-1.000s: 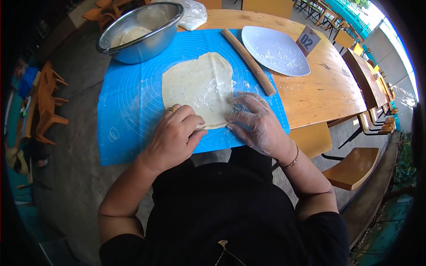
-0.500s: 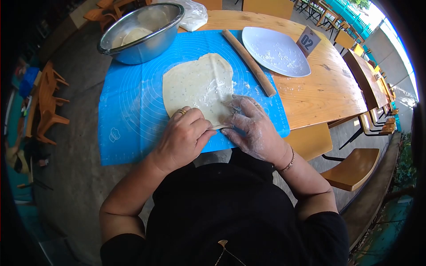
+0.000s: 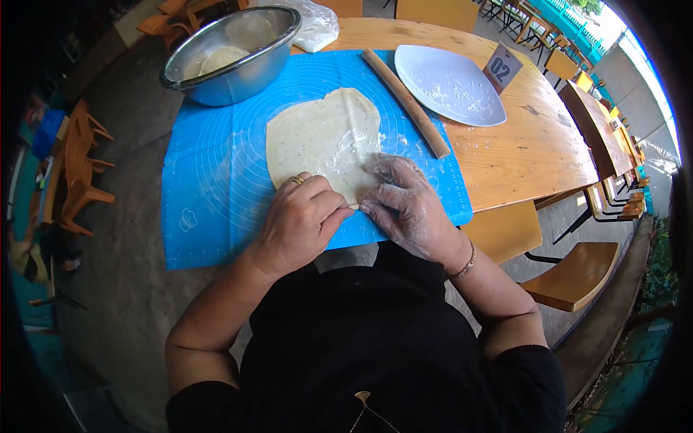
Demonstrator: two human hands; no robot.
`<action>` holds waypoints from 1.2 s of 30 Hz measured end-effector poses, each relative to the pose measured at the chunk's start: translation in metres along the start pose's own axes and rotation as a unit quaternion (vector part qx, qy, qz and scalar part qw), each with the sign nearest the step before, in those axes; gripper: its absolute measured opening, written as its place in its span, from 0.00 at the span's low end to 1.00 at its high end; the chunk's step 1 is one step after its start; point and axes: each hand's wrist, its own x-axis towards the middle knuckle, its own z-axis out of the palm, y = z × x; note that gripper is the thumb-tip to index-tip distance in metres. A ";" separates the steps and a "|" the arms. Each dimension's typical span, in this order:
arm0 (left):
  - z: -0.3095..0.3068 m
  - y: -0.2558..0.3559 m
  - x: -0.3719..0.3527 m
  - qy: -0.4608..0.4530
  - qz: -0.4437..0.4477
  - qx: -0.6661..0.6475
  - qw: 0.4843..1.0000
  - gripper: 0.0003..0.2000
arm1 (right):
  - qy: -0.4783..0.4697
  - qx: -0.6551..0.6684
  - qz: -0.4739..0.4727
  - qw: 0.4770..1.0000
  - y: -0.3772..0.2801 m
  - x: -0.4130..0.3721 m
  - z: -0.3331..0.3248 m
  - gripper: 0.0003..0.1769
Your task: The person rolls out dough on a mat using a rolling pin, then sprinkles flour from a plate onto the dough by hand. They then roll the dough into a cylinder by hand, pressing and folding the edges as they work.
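Dough sheet (image 3: 317, 137): flat on the blue mat (image 3: 202, 173), near the middle, its near edge under both hands. Flour (image 3: 346, 141) dusted over its right half; far edge uneven.

Left hand (image 3: 299, 220): palm down, fingers curled together, thumb and fingertips pinching the near edge of the dough sheet. Gold ring (image 3: 297, 180) on one finger.

Right hand (image 3: 408, 206): floury, thumb and forefinger pinching the same edge at its right end, remaining fingers bent and slightly apart over the right side of the sheet. Bracelet (image 3: 467, 263) at the wrist.

Change against the frame from 1.0 s ago: left hand has shifted rightward along the edge; right-hand thumb and forefinger have come in toward it. The visible stretch of edge between the hands is now only a short, thick, pale bit; it was longer then. Against 0.5 s ago: hand positions nearly the same, right hand slightly more closed. Body of the sheet essentially in place throughout.

Surroundings: rolling pin (image 3: 408, 105) lies slanted on the right part of the mat, apart from the sheet. White plate (image 3: 455, 86), flour on it, just right of the pin; card (image 3: 502, 66) marked 02 upright beside the plate. Steel bowl (image 3: 231, 90) at the mat's far left corner, pale dough (image 3: 222, 59) inside. Plastic bag (image 3: 314, 25) behind the bowl, on the wooden table (image 3: 505, 159).
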 end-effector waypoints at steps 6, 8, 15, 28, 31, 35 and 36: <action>0.002 0.001 -0.001 0.031 -0.021 0.005 0.999 0.08 | 0.014 -0.009 0.028 0.999 -0.007 -0.002 0.001 0.12; -0.006 0.013 -0.002 0.025 -0.007 0.041 0.999 0.10 | 0.014 -0.031 0.002 0.999 -0.013 -0.002 -0.004 0.14; -0.006 0.033 -0.029 -0.066 0.027 0.156 0.985 0.21 | -0.014 -0.103 -0.025 0.994 -0.013 -0.019 -0.008 0.18; -0.013 0.024 -0.032 -0.047 0.018 0.183 0.982 0.21 | 0.015 -0.069 0.003 0.998 -0.007 -0.006 0.002 0.13; -0.010 0.020 -0.027 -0.019 -0.012 0.145 0.989 0.17 | 0.010 -0.081 -0.018 0.996 -0.004 -0.004 0.002 0.12; -0.009 0.019 -0.020 -0.027 -0.038 0.116 0.992 0.14 | 0.008 -0.106 -0.009 0.994 0.001 0.001 -0.001 0.12; -0.010 0.020 -0.019 -0.027 -0.044 0.122 0.991 0.13 | 0.009 -0.107 -0.007 0.994 0.001 0.002 -0.002 0.12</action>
